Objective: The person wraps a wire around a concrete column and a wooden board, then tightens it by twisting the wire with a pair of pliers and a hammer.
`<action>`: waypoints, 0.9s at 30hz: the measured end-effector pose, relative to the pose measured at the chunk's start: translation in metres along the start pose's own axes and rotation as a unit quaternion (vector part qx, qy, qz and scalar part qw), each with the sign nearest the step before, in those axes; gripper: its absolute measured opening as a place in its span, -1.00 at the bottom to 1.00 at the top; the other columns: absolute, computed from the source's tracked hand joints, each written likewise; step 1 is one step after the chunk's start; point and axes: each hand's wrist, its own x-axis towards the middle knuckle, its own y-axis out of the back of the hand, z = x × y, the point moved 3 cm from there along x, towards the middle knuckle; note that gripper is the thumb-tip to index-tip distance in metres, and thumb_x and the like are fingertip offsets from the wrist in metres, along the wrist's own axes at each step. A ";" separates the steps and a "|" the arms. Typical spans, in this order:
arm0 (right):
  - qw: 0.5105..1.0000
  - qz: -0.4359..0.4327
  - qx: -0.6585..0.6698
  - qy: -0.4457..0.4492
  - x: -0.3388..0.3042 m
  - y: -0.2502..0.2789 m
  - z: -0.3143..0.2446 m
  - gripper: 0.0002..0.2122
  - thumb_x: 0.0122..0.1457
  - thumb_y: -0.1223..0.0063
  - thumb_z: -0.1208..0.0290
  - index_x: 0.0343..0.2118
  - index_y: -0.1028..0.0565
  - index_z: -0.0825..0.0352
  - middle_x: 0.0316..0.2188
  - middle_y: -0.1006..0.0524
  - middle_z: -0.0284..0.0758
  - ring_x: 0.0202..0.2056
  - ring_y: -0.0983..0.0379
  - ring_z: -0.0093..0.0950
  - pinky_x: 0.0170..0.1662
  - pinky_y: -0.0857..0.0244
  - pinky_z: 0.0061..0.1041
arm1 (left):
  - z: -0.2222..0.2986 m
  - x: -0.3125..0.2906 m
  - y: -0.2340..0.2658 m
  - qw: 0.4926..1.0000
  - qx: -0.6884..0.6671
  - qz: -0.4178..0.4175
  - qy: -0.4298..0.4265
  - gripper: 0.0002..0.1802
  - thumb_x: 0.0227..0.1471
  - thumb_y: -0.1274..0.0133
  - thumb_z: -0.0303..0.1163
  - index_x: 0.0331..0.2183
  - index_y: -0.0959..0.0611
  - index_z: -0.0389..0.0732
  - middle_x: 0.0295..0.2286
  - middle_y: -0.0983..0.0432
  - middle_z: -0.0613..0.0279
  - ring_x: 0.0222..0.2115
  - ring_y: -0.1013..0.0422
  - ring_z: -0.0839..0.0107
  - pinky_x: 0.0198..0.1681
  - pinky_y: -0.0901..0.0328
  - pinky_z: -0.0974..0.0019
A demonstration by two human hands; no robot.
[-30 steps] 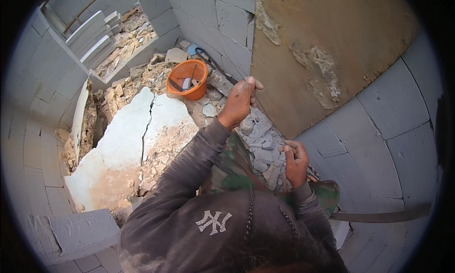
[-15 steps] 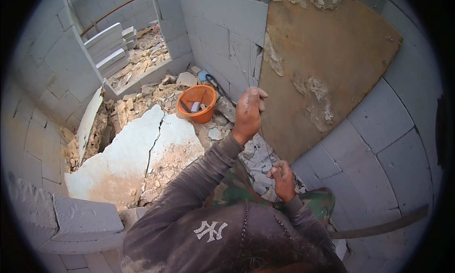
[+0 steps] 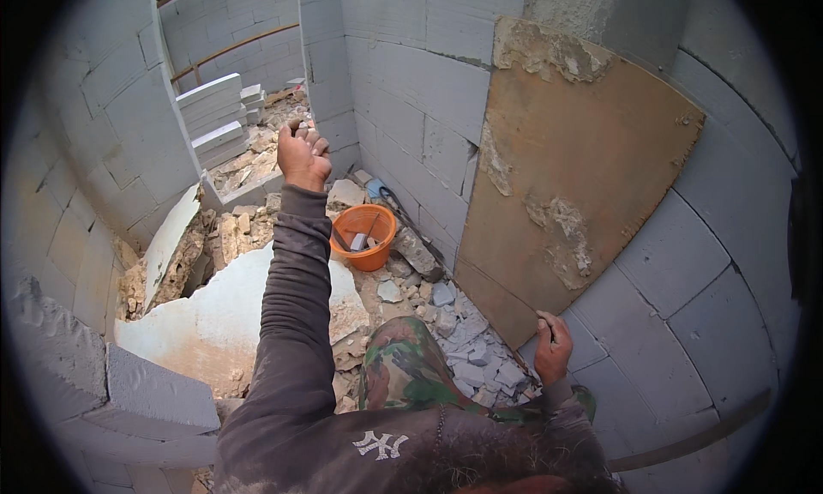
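Observation:
My left hand is raised at the far left in front of the doorway, its fingers curled closed. Lower on the right, my right hand pinches with thumb and fingers by the lower edge of a brown board. A very thin dark line, string or wire, crosses the board's lower part and reaches my right fingertips. Toward my left hand it is too fine to follow, and what the curled left fingers hold is hidden. The board leans against the block wall, with rough mortar stuck on it.
An orange bucket with tools and a small light block stands among rubble. A large pale broken slab lies left of my knee. Grey block walls surround me, a low one at near left. Stacked blocks stand beyond the doorway.
My left hand has swung up and left, away from the board to before the doorway. My right hand has moved slightly right and down. The hands are farther apart.

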 end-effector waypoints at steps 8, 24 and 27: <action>0.789 -0.612 0.042 0.034 0.009 -0.029 -0.073 -0.76 0.38 0.01 0.33 -0.11 -0.64 0.34 -0.13 -0.65 -0.12 -0.24 -0.62 -0.15 -0.18 -0.45 -0.22 | 0.049 0.063 -0.057 0.999 0.027 -0.023 -0.038 -0.86 0.28 0.10 -0.33 -0.38 -0.43 -0.07 -0.69 -0.01 0.49 -0.76 0.05 0.60 -0.76 0.15 0.43; 0.761 -0.518 0.381 -0.084 0.051 0.016 -0.126 -0.72 0.42 0.03 0.30 -0.17 -0.56 0.48 -0.42 -0.55 -0.30 -0.34 -0.47 -0.45 -0.20 -0.35 -0.43 | 0.079 0.114 -0.017 0.968 -0.134 -0.173 0.122 -0.59 0.32 0.18 -0.29 -0.61 -0.29 -0.07 -0.71 0.01 0.44 -0.74 0.07 0.54 -0.69 0.08 0.39; 0.805 -0.206 0.540 -0.134 0.074 0.026 -0.101 -0.75 0.43 0.04 0.34 -0.14 -0.52 0.47 -0.50 -0.49 -0.39 -0.43 -0.41 -0.56 -0.31 -0.33 -0.49 | 0.072 0.111 -0.005 0.963 -0.153 -0.164 0.148 -0.57 0.32 0.17 -0.26 -0.62 -0.30 -0.07 -0.73 0.03 0.45 -0.74 0.07 0.53 -0.69 0.09 0.39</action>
